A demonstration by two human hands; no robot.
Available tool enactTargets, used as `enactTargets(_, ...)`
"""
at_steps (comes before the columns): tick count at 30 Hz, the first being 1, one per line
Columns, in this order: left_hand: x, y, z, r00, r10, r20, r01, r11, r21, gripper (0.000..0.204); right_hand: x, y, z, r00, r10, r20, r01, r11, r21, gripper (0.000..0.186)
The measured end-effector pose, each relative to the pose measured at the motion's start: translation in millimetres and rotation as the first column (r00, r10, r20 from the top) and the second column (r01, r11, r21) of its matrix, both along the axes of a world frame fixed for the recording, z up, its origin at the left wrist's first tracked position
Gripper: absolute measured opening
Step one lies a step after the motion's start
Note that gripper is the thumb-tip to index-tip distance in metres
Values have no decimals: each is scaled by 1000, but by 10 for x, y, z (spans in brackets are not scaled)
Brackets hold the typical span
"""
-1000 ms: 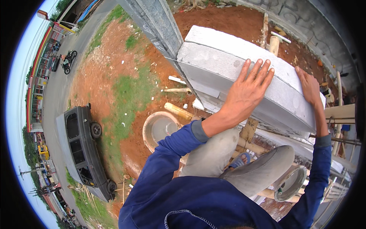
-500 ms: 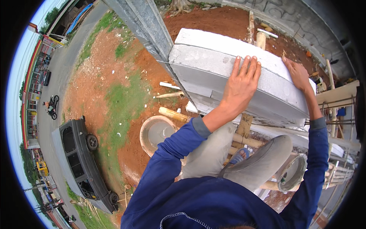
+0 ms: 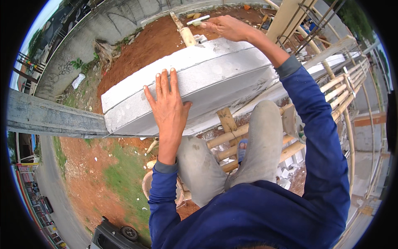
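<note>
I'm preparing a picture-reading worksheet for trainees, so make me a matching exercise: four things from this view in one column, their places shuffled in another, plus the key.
Things
1. left hand
2. grey post
3. blue sandal
4. dark vehicle

Places
A. cut off by the picture's lower edge
B. laid on the pale blocks, fingers spread
C. seen between the two knees
D. at the left end of the block wall

Right pairs: 1-B, 2-D, 3-C, 4-A
</note>
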State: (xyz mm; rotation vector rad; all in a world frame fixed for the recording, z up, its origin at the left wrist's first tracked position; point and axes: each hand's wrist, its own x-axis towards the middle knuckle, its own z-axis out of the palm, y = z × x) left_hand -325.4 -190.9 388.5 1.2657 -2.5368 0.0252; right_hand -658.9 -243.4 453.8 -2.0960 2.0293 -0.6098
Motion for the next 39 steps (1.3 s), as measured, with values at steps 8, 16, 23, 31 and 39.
enactTargets(8, -131, -5, -10, 999, -20, 27, 22, 997, -72, 126, -482, 594, -70, 980, -195, 43, 199, 968, -153, 45)
enactTargets(16, -192, 45, -2, 999, -33, 27, 37, 989, -144, 119, -558, 555, -397, 990, -111, -83, 112, 994, 1, 49)
enactTargets(23, -198, 54, -8, 999, -14, 33, 19, 990, -137, 116, -503, 635, -369, 985, -170, 1, 169, 981, 90, 49)
enactTargets(31, -209, 40, -43, 1000, -18, 17, 20, 988, -153, 117, -512, 700, -334, 989, -143, -38, 143, 990, 15, 46)
enactTargets(39, -213, 52, -40, 1000, -3, 30, 8, 989, -151, 118, -444, 2370, -812, 741, -257, 621, 646, 525, -554, 33)
